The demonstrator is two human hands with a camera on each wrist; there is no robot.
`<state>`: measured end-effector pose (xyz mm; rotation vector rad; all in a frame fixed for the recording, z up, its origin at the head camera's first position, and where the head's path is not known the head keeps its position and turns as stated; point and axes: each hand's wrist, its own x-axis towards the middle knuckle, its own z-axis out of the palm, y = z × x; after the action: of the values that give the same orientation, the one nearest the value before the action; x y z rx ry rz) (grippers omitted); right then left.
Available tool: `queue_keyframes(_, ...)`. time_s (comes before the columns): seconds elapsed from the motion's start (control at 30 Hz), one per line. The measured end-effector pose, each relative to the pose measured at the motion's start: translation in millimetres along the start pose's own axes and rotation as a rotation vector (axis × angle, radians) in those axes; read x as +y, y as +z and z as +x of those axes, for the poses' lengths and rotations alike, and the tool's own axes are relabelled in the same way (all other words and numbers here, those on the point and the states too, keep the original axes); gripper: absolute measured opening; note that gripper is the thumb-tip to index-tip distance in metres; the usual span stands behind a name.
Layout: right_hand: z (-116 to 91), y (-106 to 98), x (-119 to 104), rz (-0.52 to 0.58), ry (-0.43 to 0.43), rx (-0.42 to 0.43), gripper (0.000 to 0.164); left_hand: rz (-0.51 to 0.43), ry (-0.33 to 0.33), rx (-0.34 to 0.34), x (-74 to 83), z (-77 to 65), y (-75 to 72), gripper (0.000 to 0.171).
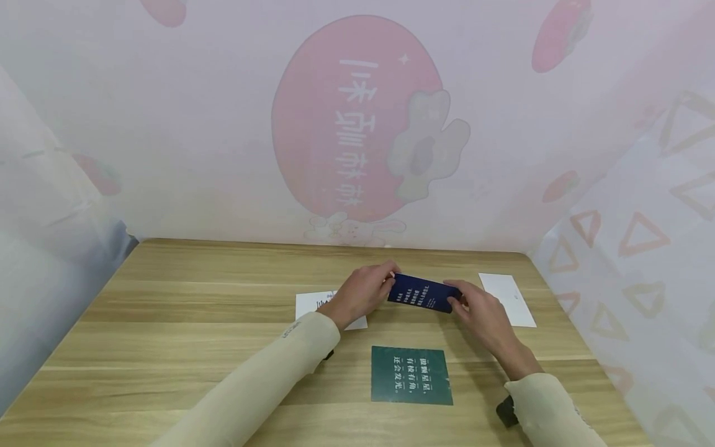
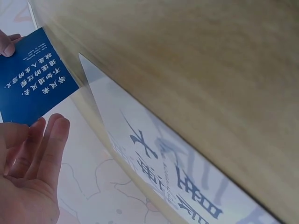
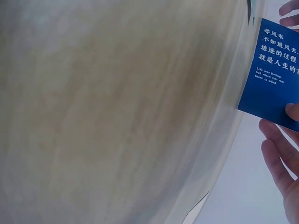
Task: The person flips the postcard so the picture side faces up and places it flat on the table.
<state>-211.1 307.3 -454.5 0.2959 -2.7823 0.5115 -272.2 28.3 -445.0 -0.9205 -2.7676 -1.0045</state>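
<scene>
A dark blue card (image 1: 421, 293) with white lettering is held above the wooden table, tilted toward the camera. My left hand (image 1: 360, 293) pinches its left end between thumb and fingers; in the left wrist view the fingertips (image 2: 60, 128) reach just past the card's corner. At the other end my right hand (image 1: 485, 313) pinches it, the thumb (image 3: 293, 112) on the printed face and the fingers behind. Under my left hand and wrist lies a white card (image 2: 154, 154) with black characters, partly covered in the head view.
A green card (image 1: 412, 375) with white characters lies on the table (image 1: 195, 347), nearer to me than the blue one. Beyond my right hand lies another white card (image 1: 508, 300). A pale printed curtain (image 1: 212, 155) hangs behind the table's far edge.
</scene>
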Motion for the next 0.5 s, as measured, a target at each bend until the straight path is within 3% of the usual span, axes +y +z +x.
queue_keyframes(0.5,0.7,2.4,0.6,-0.003,0.007,-0.016,0.048,0.02,0.009,-0.017,-1.2,1.0,1.0,0.032)
